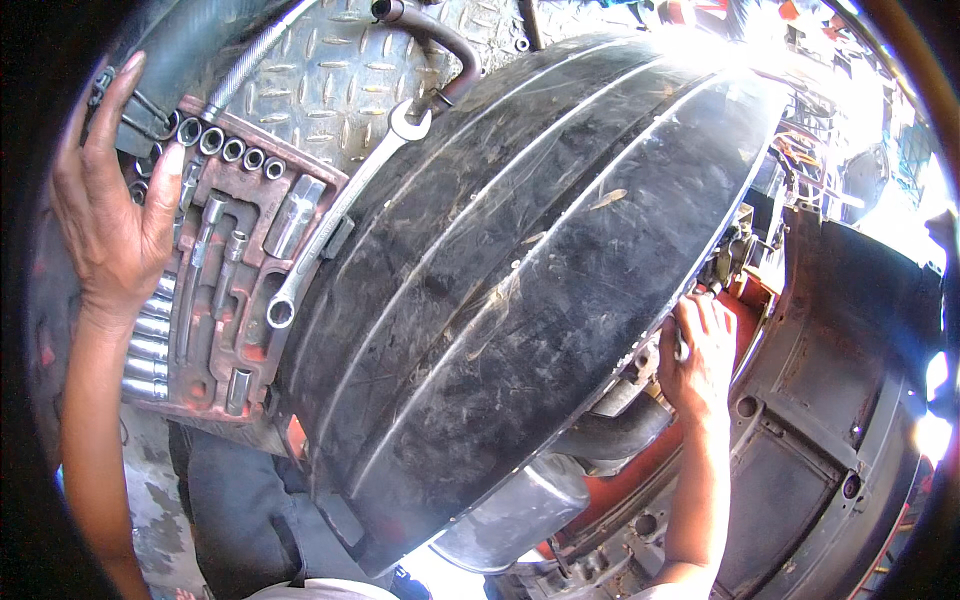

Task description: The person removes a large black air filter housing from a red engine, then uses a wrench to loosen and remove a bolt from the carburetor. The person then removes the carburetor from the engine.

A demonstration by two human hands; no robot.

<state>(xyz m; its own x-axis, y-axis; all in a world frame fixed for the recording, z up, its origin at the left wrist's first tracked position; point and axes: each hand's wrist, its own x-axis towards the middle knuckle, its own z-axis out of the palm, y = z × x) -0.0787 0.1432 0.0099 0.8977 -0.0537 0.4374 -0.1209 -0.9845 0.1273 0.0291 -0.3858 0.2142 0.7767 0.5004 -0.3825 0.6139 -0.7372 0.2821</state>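
Nearest the camera, a large black ribbed panel [520,270] is seen, curved and set diagonally across the middle of the view; its surface is marked by scuffs and pale streaks.

Right hand [698,360]: reached in along the panel's right edge, beside metal parts [738,250] and a red surface [648,482]. Its fingers are bent together; whatever is pinched at the fingertips cannot be made out.

Left hand [115,235]: raised at the left, fingers and thumb spread, over the left part of a reddish-brown tool tray [212,395]. Contact with the tray cannot be determined.

In the tray, a row of sockets [233,150] is held along the upper edge, open ends showing, and further sockets [148,348] are laid at the lower left. A combination wrench [345,210] is laid at a slant between tray and panel, open jaw uppermost, ring end over the tray's right part.

Beyond the tray, patterned metal plate [310,95] is seen, with a curved pipe [455,50] above it. A silver rounded container [515,510] is partly covered by the panel's lower edge.
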